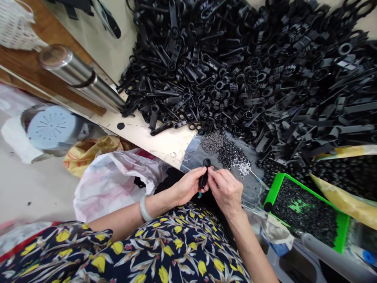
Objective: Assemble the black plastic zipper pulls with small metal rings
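Right at the fingertips, the left hand [190,184] has its thumb and fingers closed round a small black plastic part [204,179], stubby and smooth, with a rounded knob at the upper end. In comes the right hand [227,192] alongside, fingers curled, thumb and forefinger tips tight against the part; whether they grip some tiny piece, I cannot tell. The part is up in front of the body, just off the near edge of the grey mat [253,189].

On that mat, three little heaps: dull brownish bits [212,142], glossy black beads [229,153], and bright silver metal pins [244,168], with a slim tool [260,181] poking out of the pins toward the mat's right edge. Beyond that edge, a bright green plastic tray [343,236] brims with black granules [309,202], a scatter of green on top.

And the far side of the pale worktop [165,143]? Buried in a great tangle of black plastic pieces [203,74], ridged rings, arms and flat strips. By its left edge stands a shiny steel flask [76,74]. Below that edge, a crumpled white bag [108,184], a yellow woven sack [91,151] and a pale blue stool [51,125] on smooth grey floor [17,192].
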`<state>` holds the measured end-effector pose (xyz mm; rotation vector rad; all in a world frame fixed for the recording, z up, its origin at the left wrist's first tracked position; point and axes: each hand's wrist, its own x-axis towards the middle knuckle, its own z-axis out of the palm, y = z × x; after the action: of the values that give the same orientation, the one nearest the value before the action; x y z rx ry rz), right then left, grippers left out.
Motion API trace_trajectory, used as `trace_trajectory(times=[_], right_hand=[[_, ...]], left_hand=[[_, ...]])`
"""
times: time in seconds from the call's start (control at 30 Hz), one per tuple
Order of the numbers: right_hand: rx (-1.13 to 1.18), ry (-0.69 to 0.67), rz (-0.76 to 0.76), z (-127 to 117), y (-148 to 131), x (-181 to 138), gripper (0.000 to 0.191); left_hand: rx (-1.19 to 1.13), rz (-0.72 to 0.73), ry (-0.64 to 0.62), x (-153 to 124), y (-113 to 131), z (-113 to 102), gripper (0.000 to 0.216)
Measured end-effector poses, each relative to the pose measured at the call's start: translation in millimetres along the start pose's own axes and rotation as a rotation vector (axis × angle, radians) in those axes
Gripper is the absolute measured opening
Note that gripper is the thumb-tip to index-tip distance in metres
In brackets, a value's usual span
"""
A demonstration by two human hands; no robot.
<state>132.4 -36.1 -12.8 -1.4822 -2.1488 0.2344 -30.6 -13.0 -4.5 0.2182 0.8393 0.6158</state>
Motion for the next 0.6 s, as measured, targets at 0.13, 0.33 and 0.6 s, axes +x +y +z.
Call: trace_trajectory(times=[0.13,0.33,0.6], right_hand=[[-0.045,-0.017,-0.026,-4,-1,4,0.018],[-0.075,-0.045,-0.05,-10,-3,13,0.017],[-0.11,-0.144,-0.024,-14,-4,24,0.021]], left_hand=[[-0.009,-0.004,-0.008,1,1,-1,0.046],[-0.019,-0.027,-0.006,1,3,-2,0.036],[-0.022,-0.038,-0.038,5,4,-8,0.038]])
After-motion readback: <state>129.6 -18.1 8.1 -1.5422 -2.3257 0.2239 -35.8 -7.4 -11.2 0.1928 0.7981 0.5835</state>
